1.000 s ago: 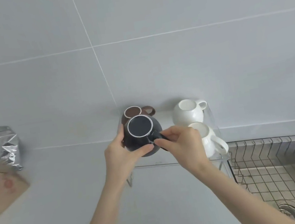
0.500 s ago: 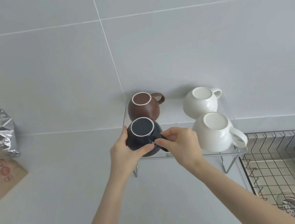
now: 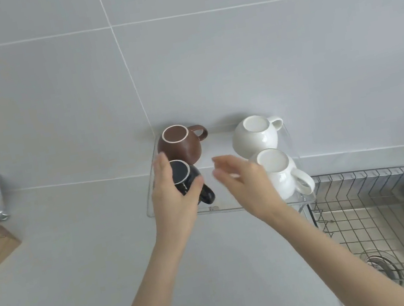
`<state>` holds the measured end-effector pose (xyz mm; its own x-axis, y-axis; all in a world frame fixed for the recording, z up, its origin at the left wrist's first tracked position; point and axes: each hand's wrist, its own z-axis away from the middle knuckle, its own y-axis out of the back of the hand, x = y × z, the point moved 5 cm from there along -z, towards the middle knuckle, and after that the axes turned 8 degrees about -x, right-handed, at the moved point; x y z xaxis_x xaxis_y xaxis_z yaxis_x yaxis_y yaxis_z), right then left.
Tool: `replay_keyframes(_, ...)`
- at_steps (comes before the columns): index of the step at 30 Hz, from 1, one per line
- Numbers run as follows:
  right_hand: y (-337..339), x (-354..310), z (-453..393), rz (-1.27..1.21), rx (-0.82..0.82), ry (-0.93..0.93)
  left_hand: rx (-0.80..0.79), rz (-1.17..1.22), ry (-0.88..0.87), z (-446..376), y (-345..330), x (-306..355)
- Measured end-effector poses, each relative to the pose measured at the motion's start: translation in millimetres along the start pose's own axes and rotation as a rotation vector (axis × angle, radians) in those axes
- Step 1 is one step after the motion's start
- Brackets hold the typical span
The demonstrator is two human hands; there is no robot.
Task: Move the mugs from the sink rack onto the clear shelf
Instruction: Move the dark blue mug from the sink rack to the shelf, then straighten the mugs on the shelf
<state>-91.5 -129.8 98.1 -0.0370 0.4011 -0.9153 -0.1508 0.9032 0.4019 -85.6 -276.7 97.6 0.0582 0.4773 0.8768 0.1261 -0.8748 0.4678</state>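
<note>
**Dark mug gripped on the clear shelf**

The left hand (image 3: 173,198) wrapped its fingers (image 3: 162,170) around the dark mug (image 3: 186,179), which sat at the clear shelf's (image 3: 151,210) front left, just before the brown mug (image 3: 180,143). The right hand (image 3: 244,183) hovered beside it, spread and empty. Two white mugs (image 3: 257,135) stood to the right.

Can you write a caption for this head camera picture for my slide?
Left hand holds a black mug on the clear shelf; right hand is open.
</note>
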Motion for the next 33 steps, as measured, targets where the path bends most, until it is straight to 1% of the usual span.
replay_keyframes(1, 16.8, 0.1, 8.7, -0.028, 0.076, 0.029, -0.012, 0.049, -0.057, 3.3, -8.4, 17.5)
replay_keyframes(2, 33.3, 3.0, 18.5, -0.062, 0.163, 0.046, -0.063, 0.119, -0.087, 5.7, -20.2, 31.4)
replay_keyframes(3, 49.1, 8.3, 29.3, -0.091, 0.249, 0.052, -0.141, 0.2, -0.08, 7.1, -35.2, 41.7)
replay_keyframes(5, 71.5, 26.2, 49.3, -0.155, 0.373, 0.021, -0.296, 0.351, 0.015, 5.3, -68.5, 47.1)
replay_keyframes(8, 84.0, 56.3, 72.7, -0.259, 0.428, -0.095, -0.397, 0.426, 0.15, 0.4, -109.5, 36.6)
replay_keyframes(10, 81.8, 69.5, 82.2, -0.323, 0.386, -0.16, -0.408, 0.433, 0.227, 1.0, -125.2, 27.6)
replay_keyframes(13, 70.0, 80.2, 89.0, -0.441, 0.284, -0.215, -0.364, 0.435, 0.26, 3.6, -132.9, 22.6)
replay_keyframes(17, 56.8, 82.7, 87.6, -0.505, 0.213, -0.211, -0.34, 0.436, 0.31, 4.5, -132.4, 22.4)
replay_keyframes(22, 64.2, 84.6, 80.3, -0.556, 0.125, -0.221, -0.308, 0.47, 0.357, 5.4, -130.6, 19.6)
replay_keyframes(25, 71.0, 86.2, 71.7, -0.542, 0.095, -0.224, -0.303, 0.503, 0.384, 8.7, -129.3, 16.0)
replay_keyframes(29, 77.8, 88.7, 60.5, -0.467, 0.06, -0.222, -0.315, 0.509, 0.372, 18.5, -125.3, 20.5)
replay_keyframes(33, 79.1, 90.2, 54.4, -0.452, 0.044, -0.214, -0.313, 0.534, 0.363, 29.6, -125.8, 23.1)
